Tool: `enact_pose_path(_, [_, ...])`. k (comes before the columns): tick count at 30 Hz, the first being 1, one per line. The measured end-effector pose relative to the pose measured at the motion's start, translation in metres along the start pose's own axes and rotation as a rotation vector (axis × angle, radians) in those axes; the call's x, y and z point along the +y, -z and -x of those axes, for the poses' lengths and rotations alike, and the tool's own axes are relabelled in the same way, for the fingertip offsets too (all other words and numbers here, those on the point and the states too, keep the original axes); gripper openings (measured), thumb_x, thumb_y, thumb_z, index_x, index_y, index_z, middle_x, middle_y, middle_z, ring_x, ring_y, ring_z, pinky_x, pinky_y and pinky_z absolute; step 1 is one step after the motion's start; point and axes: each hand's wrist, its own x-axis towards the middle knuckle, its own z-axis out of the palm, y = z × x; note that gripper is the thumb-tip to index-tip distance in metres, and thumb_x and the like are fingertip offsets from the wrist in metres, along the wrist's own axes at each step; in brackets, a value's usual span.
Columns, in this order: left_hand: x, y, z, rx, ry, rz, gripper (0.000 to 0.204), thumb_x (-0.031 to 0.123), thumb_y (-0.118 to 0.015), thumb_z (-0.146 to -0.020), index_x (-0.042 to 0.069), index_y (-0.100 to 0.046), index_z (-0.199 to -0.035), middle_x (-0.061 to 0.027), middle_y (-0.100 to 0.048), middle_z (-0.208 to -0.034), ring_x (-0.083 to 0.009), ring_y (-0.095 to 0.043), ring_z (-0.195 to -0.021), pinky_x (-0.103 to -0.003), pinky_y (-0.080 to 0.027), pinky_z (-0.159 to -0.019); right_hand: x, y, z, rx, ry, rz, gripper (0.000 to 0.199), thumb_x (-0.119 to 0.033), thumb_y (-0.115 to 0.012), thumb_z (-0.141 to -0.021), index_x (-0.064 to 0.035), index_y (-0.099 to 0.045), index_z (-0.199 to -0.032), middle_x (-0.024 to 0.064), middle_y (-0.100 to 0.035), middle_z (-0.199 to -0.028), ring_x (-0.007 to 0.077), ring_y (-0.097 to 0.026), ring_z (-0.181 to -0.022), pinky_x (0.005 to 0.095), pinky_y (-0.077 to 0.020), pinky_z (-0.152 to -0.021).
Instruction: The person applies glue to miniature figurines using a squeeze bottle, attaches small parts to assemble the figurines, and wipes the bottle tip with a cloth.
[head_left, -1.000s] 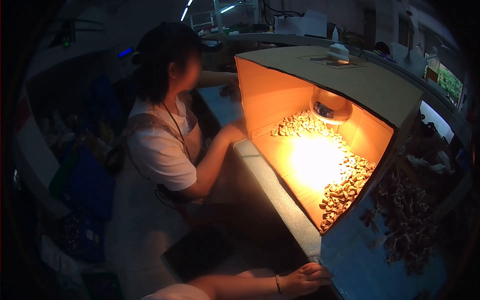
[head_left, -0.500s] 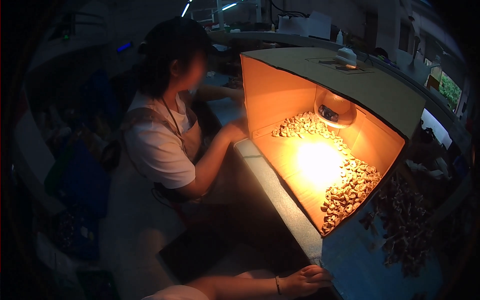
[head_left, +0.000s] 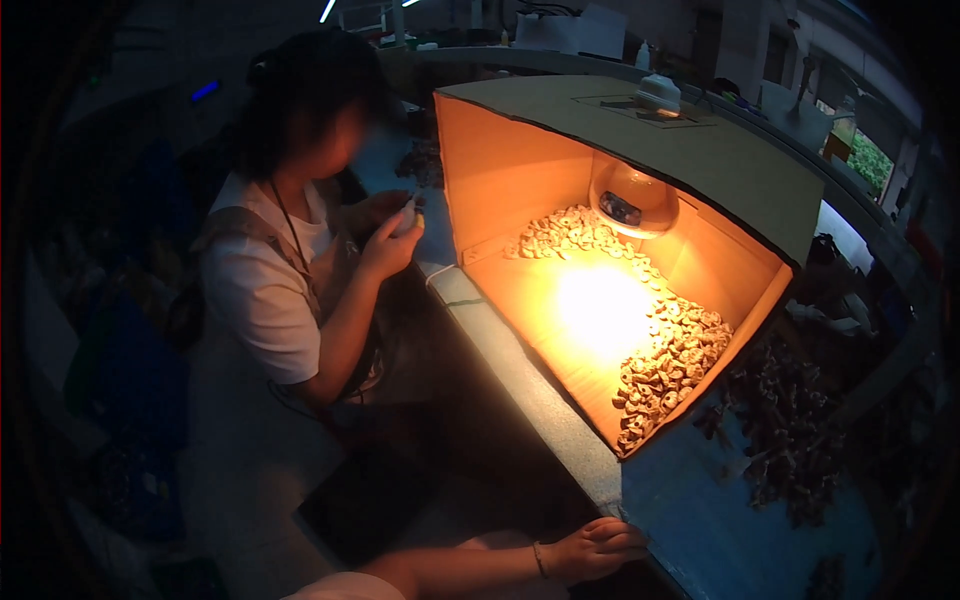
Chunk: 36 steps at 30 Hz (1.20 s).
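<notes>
My left hand [head_left: 598, 548] rests at the near table edge, with its forearm coming in from the lower left and a thin bracelet on the wrist. Its fingers bend loosely over the edge, and no object shows in them. My right hand is outside the picture. Beyond the left hand stands a cardboard box [head_left: 700, 125] with its front open and a glowing lamp [head_left: 634, 200] set through its top. Inside lie many small brownish pieces [head_left: 672, 365], heaped along the back and right side, too small to name surely. The lamp's glare washes out the middle of the box floor.
To the left sits a co-worker [head_left: 265, 270] in a cap and apron, holding a small pale object [head_left: 408, 218]. Dark, tangled pieces [head_left: 800, 440] lie on the blue table surface [head_left: 700, 530] right of the box. A white bottle [head_left: 643, 55] stands behind it.
The co-worker's hands have come away from the table and box side and now meet before the chest around a small pale object. My view has shifted slightly; my left hand stays at the edge.
</notes>
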Motion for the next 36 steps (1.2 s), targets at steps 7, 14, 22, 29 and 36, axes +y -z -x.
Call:
enact_pose_path(7, [-0.006,0.017,0.013,-0.009,0.094,-0.088,0.033,0.011,-0.061,-0.065,0.015,-0.065,-0.098,0.0002,-0.06,-0.102,-0.0187,-0.054,-0.09,-0.033,-0.042,-0.076,-0.035,-0.016,0.029,-0.199,0.057,0.359,0.022,-0.012,-0.068,-0.074,-0.0016,-0.059,-0.091,0.0145,-0.058,-0.088,0.0319,-0.055,-0.084,0.0422,-0.0445,-0.069])
enact_pose_path(14, [0.001,-0.004,0.003,0.022,0.042,-0.038,0.035,0.01,-0.061,-0.064,0.016,-0.065,-0.098,0.0012,-0.061,-0.101,-0.0173,-0.055,-0.09,-0.033,-0.041,-0.078,-0.146,-0.097,-0.029,-0.283,0.31,-0.245,0.05,-0.019,-0.073,-0.073,-0.001,-0.049,-0.112,0.0135,-0.055,-0.096,0.0268,-0.056,-0.08,0.0337,-0.0465,-0.068])
enact_pose_path(22, [-0.002,0.007,0.004,-0.024,0.035,0.001,0.032,0.008,-0.062,-0.061,0.015,-0.066,-0.093,0.0014,-0.062,-0.103,-0.0174,-0.056,-0.093,-0.033,-0.042,-0.081,-0.165,-0.187,-0.064,-0.179,0.382,-0.236,0.039,-0.022,-0.072,-0.073,-0.0012,-0.053,-0.1,0.0156,-0.053,-0.096,0.0323,-0.053,-0.088,0.0391,-0.0442,-0.075])
enact_pose_path(29, [0.004,0.005,0.001,-0.042,0.068,-0.104,0.027,0.009,-0.064,-0.062,0.017,-0.066,-0.087,0.0021,-0.061,-0.102,-0.0164,-0.055,-0.093,-0.033,-0.042,-0.079,-0.143,-0.136,-0.055,-0.219,0.367,-0.611,0.032,-0.013,-0.071,-0.075,-0.0028,-0.055,-0.1,0.015,-0.058,-0.101,0.0293,-0.06,-0.088,0.0346,-0.0486,-0.074])
enact_pose_path(36, [0.024,0.014,-0.013,-0.048,0.135,-0.063,0.028,0.007,-0.062,-0.067,0.012,-0.062,-0.095,-0.0032,-0.06,-0.101,-0.0229,-0.053,-0.09,-0.039,-0.037,-0.085,-0.08,-0.034,-0.009,-0.292,-0.029,-0.58,0.026,-0.009,-0.069,-0.076,-0.0022,-0.054,-0.097,0.011,-0.064,-0.095,0.0183,-0.062,-0.084,0.0291,-0.0485,-0.071])
